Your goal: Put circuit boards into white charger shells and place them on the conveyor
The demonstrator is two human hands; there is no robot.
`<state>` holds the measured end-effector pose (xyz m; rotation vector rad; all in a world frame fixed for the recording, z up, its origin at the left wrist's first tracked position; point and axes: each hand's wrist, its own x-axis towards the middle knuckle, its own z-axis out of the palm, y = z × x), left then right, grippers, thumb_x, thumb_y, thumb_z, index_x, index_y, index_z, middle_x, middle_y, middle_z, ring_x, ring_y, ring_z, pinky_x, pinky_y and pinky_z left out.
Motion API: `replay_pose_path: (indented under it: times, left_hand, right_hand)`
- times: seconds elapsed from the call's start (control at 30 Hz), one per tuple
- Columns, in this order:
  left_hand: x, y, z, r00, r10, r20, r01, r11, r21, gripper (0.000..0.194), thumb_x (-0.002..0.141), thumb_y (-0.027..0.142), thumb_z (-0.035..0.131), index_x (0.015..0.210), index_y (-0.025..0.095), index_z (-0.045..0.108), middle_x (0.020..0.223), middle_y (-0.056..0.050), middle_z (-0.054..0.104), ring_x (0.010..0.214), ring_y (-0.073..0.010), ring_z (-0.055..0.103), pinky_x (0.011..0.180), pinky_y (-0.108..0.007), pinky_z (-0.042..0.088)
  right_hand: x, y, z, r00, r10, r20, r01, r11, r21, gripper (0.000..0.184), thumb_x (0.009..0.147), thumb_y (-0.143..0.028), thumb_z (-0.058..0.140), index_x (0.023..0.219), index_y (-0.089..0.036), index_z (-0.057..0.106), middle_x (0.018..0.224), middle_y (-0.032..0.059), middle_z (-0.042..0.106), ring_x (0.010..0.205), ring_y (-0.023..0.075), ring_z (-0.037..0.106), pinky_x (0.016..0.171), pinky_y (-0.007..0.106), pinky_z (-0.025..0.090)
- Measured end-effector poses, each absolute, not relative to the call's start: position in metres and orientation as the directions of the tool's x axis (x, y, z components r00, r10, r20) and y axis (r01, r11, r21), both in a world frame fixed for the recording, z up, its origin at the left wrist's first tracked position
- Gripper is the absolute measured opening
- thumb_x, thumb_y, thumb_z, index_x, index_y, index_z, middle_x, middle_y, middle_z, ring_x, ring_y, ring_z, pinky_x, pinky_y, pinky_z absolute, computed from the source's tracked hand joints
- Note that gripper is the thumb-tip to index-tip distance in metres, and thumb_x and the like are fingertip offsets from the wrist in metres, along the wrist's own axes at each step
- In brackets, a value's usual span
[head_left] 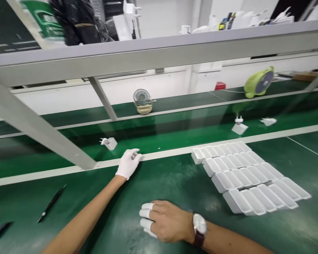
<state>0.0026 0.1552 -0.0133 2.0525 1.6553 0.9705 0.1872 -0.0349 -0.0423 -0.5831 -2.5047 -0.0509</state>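
Bright light, pale sheen on the green tabletop (175, 176), soft blur toward edges

The right hand (168, 221) hides its palm. The bottom edge cuts off both arms (91, 215). The watch (200, 224) is too small to read.

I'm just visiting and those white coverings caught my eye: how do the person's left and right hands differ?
The left hand wears a white glove down to the wrist; the right hand has only white finger covers. The left wrist is bare, while the right wrist carries a watch. Both hands wear something white.
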Motion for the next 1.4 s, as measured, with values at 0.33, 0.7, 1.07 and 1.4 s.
replay_pose_path:
  times: [0.33,0.7,1.07,1.4]
  left_hand:
    - [0.203,0.094,0.027,0.786,0.616,-0.049,0.587,-0.718,0.374,0.053,0.084,0.043,0.065,0.135,0.032,0.056,0.093,0.0,0.072,0.085,-0.0225,0.069,0.073,-0.03,0.051]
    - [0.069,0.085,0.03,0.603,0.788,0.126,0.684,-0.592,0.425,0.008,0.081,0.024,0.059,0.075,0.02,0.063,0.092,-0.004,0.071,0.083,-0.0205,0.067,0.078,-0.032,0.05]
    - [-0.038,0.065,0.008,0.515,0.857,0.031,0.289,-0.207,0.935,0.019,0.076,0.013,0.061,0.093,0.016,0.068,0.113,-0.01,0.071,0.1,-0.0225,0.068,0.092,-0.04,0.053]
    - [-0.029,0.063,-0.009,0.602,0.79,0.117,0.018,-0.16,0.987,0.04,0.086,0.038,0.068,0.121,0.018,0.067,0.138,-0.017,0.058,0.124,-0.0323,0.058,0.104,-0.049,0.046]
  right_hand:
    - [0.191,-0.028,-0.053,-0.779,0.391,0.49,0.434,0.901,-0.03,0.016,0.1,-0.031,0.054,0.102,-0.02,0.065,0.111,0.0066,0.071,0.109,0.0175,0.063,0.092,0.03,0.051]
    - [0.196,-0.029,-0.045,-0.78,0.362,0.511,0.389,0.919,-0.058,0.016,0.1,-0.024,0.051,0.107,-0.019,0.066,0.111,0.0085,0.071,0.116,0.0181,0.06,0.097,0.031,0.049]
    - [0.198,-0.03,-0.042,-0.519,0.598,0.61,0.442,0.799,-0.407,0.029,0.096,-0.014,0.053,0.124,-0.02,0.059,0.113,0.0088,0.07,0.114,0.0236,0.062,0.101,0.044,0.052]
    - [0.198,-0.03,-0.044,-0.434,0.733,0.524,0.554,0.676,-0.486,0.03,0.097,-0.015,0.054,0.127,-0.018,0.056,0.121,0.0119,0.066,0.125,0.027,0.057,0.105,0.051,0.051]
